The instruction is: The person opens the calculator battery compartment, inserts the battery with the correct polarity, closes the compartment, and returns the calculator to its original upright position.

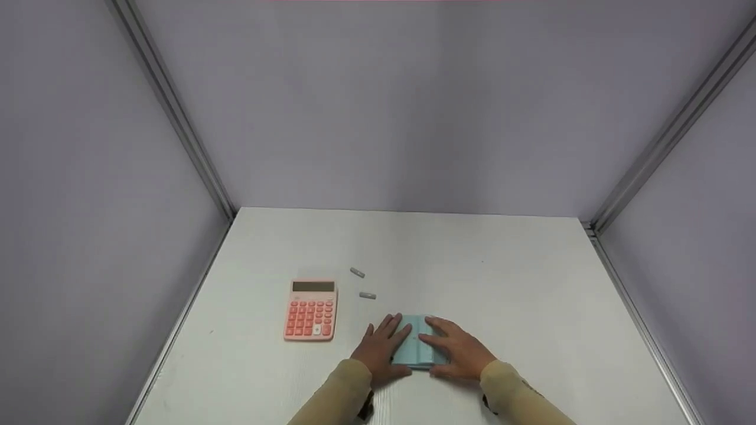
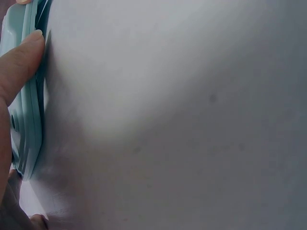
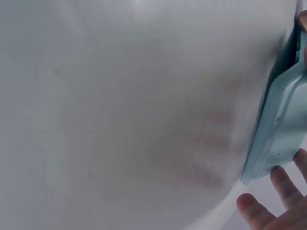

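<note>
Fingers (image 1: 401,334) spread, hands (image 1: 378,349) (image 1: 465,353) on blue case (image 1: 412,349) (both)

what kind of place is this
Probably a work or recording booth: plain grey panels with metal corner rails stand round three sides of a white tabletop.

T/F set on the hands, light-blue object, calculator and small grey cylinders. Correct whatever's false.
1. The left hand and right hand both touch the light-blue object. True.
2. The pink calculator lies keys up. True.
3. In the head view, the calculator is right of the light-blue object. False: it is to the left.
4. Two small grey cylinders lie on the white tabletop. True.
5. The left hand holds a cylinder. False: both lie apart from the hands.
</note>
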A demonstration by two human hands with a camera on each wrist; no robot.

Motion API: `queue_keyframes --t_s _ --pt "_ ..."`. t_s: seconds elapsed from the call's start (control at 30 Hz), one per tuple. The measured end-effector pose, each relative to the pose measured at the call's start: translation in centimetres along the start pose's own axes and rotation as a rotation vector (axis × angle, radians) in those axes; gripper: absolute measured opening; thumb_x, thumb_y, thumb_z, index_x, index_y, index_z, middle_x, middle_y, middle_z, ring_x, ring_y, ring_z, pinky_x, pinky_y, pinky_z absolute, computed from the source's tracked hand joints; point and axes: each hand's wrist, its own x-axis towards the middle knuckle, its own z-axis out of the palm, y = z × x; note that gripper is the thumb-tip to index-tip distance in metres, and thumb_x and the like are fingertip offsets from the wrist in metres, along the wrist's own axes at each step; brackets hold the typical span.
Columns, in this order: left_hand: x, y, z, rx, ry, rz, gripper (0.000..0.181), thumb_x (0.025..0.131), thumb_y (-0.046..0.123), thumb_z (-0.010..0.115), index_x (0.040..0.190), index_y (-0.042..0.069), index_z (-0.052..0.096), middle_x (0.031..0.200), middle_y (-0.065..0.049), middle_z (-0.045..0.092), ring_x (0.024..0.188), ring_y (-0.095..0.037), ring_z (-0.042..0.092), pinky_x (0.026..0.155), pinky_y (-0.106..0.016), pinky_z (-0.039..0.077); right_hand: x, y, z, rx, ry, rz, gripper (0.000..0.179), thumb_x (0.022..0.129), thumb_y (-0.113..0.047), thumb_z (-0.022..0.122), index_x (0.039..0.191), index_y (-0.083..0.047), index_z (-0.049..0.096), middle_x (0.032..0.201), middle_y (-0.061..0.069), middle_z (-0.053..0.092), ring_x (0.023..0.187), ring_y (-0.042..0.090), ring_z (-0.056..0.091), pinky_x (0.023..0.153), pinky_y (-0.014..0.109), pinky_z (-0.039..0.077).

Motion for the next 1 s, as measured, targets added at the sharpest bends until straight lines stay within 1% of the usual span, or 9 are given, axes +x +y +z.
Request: queue_keyframes --t_s 0.17,0.27,0.37,0.47,0.6,0.83,0.9,1.0 --pt "-0.2 0.2 -0.1 -0.011 -0.007 -0.005 0.094 0.078 0.073 0.058 0.154 0.035 0.017 0.161 0.004 0.006 0.147 -0.021 0.006 0.116 -0.054 0.015 -0.1 0.2 0.2 0.020 -0.001 0.023 0.078 0.078 -0.058 0.071 0.146 -0.033 0.042 0.158 -0.001 0.022 0.141 0.029 0.028 0.106 0.050 0.039" --pt "-0.2 0.3 -0.2 -0.014 -0.014 -0.010 0.095 0.077 0.072 0.060 0.154 0.035 0.017 0.161 0.003 0.006 0.147 -0.021 0.006 0.115 -0.054 0.016 -0.2 0.3 0.1 0.045 0.015 0.044 0.085 0.075 -0.060 0.072 0.148 -0.031 0.039 0.158 0.002 0.022 0.139 0.031 0.030 0.104 0.051 0.041" --pt "-0.2 0.5 -0.3 -0.009 -0.019 -0.021 0.096 0.077 0.070 0.061 0.154 0.035 0.017 0.162 0.003 0.006 0.147 -0.021 0.005 0.115 -0.054 0.016 -0.3 0.6 -0.2 0.067 0.029 0.082 0.093 0.071 -0.064 0.073 0.150 -0.029 0.035 0.158 0.004 0.022 0.139 0.034 0.030 0.103 0.054 0.040" --pt "-0.3 0.8 -0.6 0.001 -0.015 -0.025 0.094 0.078 0.067 0.064 0.154 0.034 0.018 0.162 0.002 0.006 0.147 -0.022 0.005 0.115 -0.053 0.018 -0.3 1.1 -0.7 0.073 0.013 0.137 0.100 0.068 -0.068 0.072 0.151 -0.030 0.031 0.158 0.003 0.020 0.140 0.032 0.028 0.105 0.053 0.038" --pt "-0.4 1.4 -0.9 0.004 -0.002 -0.012 0.090 0.081 0.060 0.067 0.153 0.034 0.021 0.161 -0.001 0.008 0.147 -0.024 0.006 0.115 -0.052 0.019 -0.3 1.9 -0.9 0.066 -0.016 0.181 0.107 0.064 -0.071 0.072 0.153 -0.030 0.026 0.159 0.002 0.019 0.141 0.030 0.027 0.108 0.051 0.035" --pt "-0.4 1.8 -0.6 -0.030 -0.001 -0.005 0.090 0.081 0.056 0.069 0.153 0.038 0.018 0.161 0.000 0.008 0.147 -0.026 0.006 0.114 -0.055 0.020 -0.5 3.1 -0.8 0.054 -0.013 0.134 0.120 0.059 -0.070 0.076 0.155 -0.023 0.022 0.158 0.009 0.022 0.141 0.035 0.027 0.110 0.054 0.031" --pt "-0.4 1.9 -0.5 -0.039 -0.005 -0.005 0.091 0.081 0.055 0.069 0.153 0.038 0.017 0.161 -0.001 0.008 0.147 -0.026 0.005 0.114 -0.055 0.020 -0.5 3.2 -0.6 0.056 -0.030 0.135 0.122 0.058 -0.071 0.076 0.155 -0.022 0.020 0.158 0.009 0.022 0.142 0.034 0.025 0.110 0.055 0.029" --pt "-0.5 2.1 -0.5 -0.027 -0.008 0.000 0.091 0.081 0.054 0.069 0.154 0.037 0.017 0.161 -0.002 0.008 0.147 -0.027 0.005 0.114 -0.056 0.020 -0.5 3.2 -0.6 0.070 -0.068 0.152 0.124 0.058 -0.072 0.076 0.155 -0.023 0.017 0.159 0.008 0.020 0.143 0.033 0.021 0.112 0.058 0.024"
